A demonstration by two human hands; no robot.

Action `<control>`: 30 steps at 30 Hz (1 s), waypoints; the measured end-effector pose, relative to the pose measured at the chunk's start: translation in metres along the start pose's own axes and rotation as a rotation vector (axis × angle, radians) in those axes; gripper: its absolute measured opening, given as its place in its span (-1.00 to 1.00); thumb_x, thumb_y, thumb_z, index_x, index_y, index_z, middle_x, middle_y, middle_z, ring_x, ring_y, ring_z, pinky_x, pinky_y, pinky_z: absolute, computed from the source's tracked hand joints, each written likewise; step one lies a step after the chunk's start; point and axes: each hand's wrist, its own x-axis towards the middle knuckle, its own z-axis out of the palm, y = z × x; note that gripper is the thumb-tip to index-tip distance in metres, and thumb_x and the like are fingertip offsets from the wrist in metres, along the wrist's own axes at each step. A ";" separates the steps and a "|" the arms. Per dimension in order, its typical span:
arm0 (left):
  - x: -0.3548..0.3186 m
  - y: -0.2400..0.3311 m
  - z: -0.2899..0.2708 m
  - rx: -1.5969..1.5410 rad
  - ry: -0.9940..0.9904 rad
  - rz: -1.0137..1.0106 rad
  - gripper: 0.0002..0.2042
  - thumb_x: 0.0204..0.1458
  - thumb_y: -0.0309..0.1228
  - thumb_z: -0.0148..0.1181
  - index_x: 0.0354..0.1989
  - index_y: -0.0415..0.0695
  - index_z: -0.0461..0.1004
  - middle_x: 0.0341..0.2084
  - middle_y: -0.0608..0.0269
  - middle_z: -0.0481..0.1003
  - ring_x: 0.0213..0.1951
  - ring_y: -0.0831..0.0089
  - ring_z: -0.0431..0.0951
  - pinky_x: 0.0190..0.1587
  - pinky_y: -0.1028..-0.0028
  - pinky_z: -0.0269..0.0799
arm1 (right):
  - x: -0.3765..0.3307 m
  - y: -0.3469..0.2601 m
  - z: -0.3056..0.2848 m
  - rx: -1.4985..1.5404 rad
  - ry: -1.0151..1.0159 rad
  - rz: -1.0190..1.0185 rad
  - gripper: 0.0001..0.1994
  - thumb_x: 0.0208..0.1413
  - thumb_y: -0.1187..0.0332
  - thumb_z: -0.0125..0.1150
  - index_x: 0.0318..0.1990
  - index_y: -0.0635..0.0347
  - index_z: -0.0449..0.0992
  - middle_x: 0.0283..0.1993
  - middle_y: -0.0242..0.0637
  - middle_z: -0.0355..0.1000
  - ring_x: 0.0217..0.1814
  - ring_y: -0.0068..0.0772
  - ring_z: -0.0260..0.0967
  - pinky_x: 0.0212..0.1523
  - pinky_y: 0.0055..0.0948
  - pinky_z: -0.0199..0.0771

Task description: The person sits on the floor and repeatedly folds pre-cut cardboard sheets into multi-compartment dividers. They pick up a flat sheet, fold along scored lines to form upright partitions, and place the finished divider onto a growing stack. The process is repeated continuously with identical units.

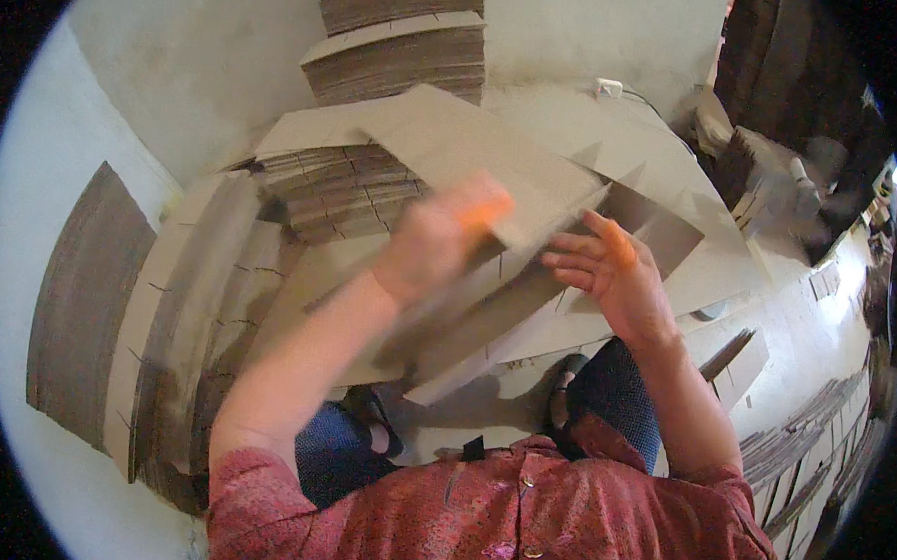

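Observation:
My left hand point(435, 239) is blurred by motion over a tan cardboard sheet point(494, 157); its fingers are smeared, with an orange covering on one of them. My right hand point(619, 277) has its fingers stretched out, one also wrapped in orange. Its fingertips are by the near corner of that sheet and the upper edge of a long, slotted cardboard strip point(496, 332). The strip slants down toward my knees, partly blurred. Another brown cardboard piece point(656, 229) stands just beyond my right hand. Whether my fingertips touch the strip is hard to tell.
Stacked slotted cardboard point(342, 190) lies behind my left hand. More cardboard pieces point(182, 318) stand along the left wall. A tall cardboard stack point(398, 58) rises at the back, near a white plug point(608, 88) with a cord. Cardboard bundles point(802, 446) lie at right.

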 end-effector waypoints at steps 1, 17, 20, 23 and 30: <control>-0.011 0.023 0.007 -0.009 -0.093 0.085 -0.66 -0.06 -0.51 0.12 -0.04 -0.14 0.43 0.00 0.07 0.38 0.04 0.17 0.38 0.10 0.36 0.28 | -0.001 0.003 0.001 0.136 -0.008 0.049 -0.61 0.15 0.29 0.05 0.04 0.38 0.29 -0.09 -0.18 0.42 -0.14 -0.37 0.42 -0.11 -0.40 0.43; -0.290 0.031 -0.036 0.143 0.528 -1.056 -0.76 0.14 -0.47 -0.05 -0.09 -0.33 0.42 -0.15 0.09 0.48 -0.11 0.36 0.44 0.01 0.47 0.29 | -0.053 0.005 -0.026 -1.032 0.260 -0.445 -0.78 0.13 0.38 0.02 -0.19 0.30 0.52 -0.35 -0.41 0.48 -0.35 -0.58 0.35 -0.29 -0.55 0.34; -0.280 0.026 -0.027 0.071 0.474 -1.064 -0.76 0.13 -0.48 -0.04 -0.09 -0.33 0.43 -0.19 0.09 0.51 -0.14 0.40 0.46 -0.02 0.50 0.30 | -0.056 0.003 -0.026 -1.037 0.319 -0.452 -0.81 0.10 0.42 0.04 -0.20 0.33 0.51 -0.41 -0.35 0.48 -0.38 -0.57 0.34 -0.33 -0.54 0.34; -0.279 0.023 -0.019 0.020 0.469 -1.069 -0.76 0.12 -0.49 -0.05 -0.09 -0.30 0.44 -0.26 0.12 0.52 -0.22 0.44 0.48 -0.11 0.52 0.34 | -0.058 0.001 -0.030 -1.114 0.291 -0.461 -0.85 0.10 0.45 0.06 -0.23 0.32 0.50 -0.50 -0.29 0.45 -0.43 -0.62 0.30 -0.39 -0.56 0.32; -0.275 0.034 -0.014 -0.059 0.391 -1.194 -0.76 0.09 -0.46 0.00 -0.12 -0.28 0.46 -0.46 0.29 0.47 -0.48 0.58 0.39 -0.42 0.57 0.31 | -0.067 0.003 -0.029 -1.144 0.238 -0.499 -0.87 0.09 0.46 0.07 -0.25 0.30 0.50 -0.54 -0.29 0.39 -0.44 -0.62 0.29 -0.39 -0.57 0.30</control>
